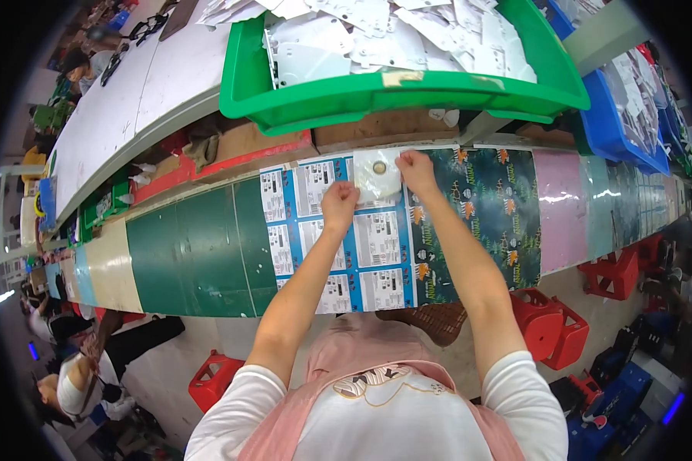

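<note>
On the work table in front of me lies a glossy whitish plastic sheet (375, 187), with a small round ring or hole (379, 167) near its middle. My left hand (340, 204) is closed in a pinch at the sheet's lower left edge. The fingers of my right hand (417, 170) are pinched together at its upper right edge. Under the sheet are blue-and-white printed panels (351, 238) on the tabletop. A dark green animal-patterned covering (480, 223) runs beneath my right forearm.
Just beyond my hands stands a green bin (407, 96) heaped with flat white pieces (407, 42). Blue bins (623, 115) stand at the right. Red stools (542, 326) are under the table's near edge. Another person (77, 380) is at the lower left.
</note>
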A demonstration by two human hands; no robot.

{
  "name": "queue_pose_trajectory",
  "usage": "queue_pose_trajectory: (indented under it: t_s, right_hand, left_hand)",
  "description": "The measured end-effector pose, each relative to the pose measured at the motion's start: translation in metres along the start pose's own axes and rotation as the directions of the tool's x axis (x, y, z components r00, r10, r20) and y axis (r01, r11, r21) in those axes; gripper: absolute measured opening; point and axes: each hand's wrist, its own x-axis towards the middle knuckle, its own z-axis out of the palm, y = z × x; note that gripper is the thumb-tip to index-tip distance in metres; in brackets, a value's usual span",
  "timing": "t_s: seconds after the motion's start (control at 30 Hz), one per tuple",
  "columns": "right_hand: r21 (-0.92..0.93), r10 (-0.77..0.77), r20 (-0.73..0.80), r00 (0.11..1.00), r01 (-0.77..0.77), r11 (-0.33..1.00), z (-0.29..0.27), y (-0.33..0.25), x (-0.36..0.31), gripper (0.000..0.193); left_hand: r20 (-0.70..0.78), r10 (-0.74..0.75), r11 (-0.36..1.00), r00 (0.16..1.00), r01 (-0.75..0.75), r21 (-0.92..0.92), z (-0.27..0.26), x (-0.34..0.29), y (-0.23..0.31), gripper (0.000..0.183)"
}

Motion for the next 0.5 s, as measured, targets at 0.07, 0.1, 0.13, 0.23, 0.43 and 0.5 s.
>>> queue_pose_trajectory:
  t_s: [0.07, 0.1, 0.13, 0.23, 0.43, 0.5]
  right_hand:
    - [0.001, 0.002, -0.015, 1.0, -0.002, 1.0, 0.016, -0.001, 0.035, 0.019]
    - [-0.019, 0.011, -0.022, 1.0, -0.012, 1.0, 0.021, -0.004, 0.052, 0.021]
    - [-0.037, 0.018, -0.018, 1.0, -0.018, 0.999, 0.029, -0.011, 0.062, 0.022]
    - [-0.154, -0.017, -0.006, 1.0, 0.016, 0.988, 0.037, -0.039, 0.082, 0.023]
    - [-0.347, -0.166, -0.163, 0.973, 0.101, 0.933, 0.061, -0.04, 0.107, 0.021]
    - [-0.411, -0.212, -0.206, 0.955, 0.112, 0.905, 0.066, -0.039, 0.111, 0.02]
  left_hand:
    - [-0.021, -0.005, 1.0, 1.0, 0.005, 0.013, -0.005, 0.026, 0.02, 0.017]
    - [-0.03, 0.017, 1.0, 0.999, -0.017, 0.017, -0.007, 0.039, 0.024, 0.018]
    - [-0.05, 0.037, 0.999, 0.998, -0.035, 0.021, -0.01, 0.053, 0.024, 0.018]
    - [-0.031, 0.153, 0.982, 0.988, -0.148, 0.113, -0.018, 0.089, 0.018, 0.017]
    - [0.042, 0.368, 0.915, 0.929, -0.37, 0.162, -0.023, 0.128, -0.004, 0.012]
    - [0.047, 0.38, 0.912, 0.924, -0.382, 0.149, -0.025, 0.132, -0.009, 0.011]
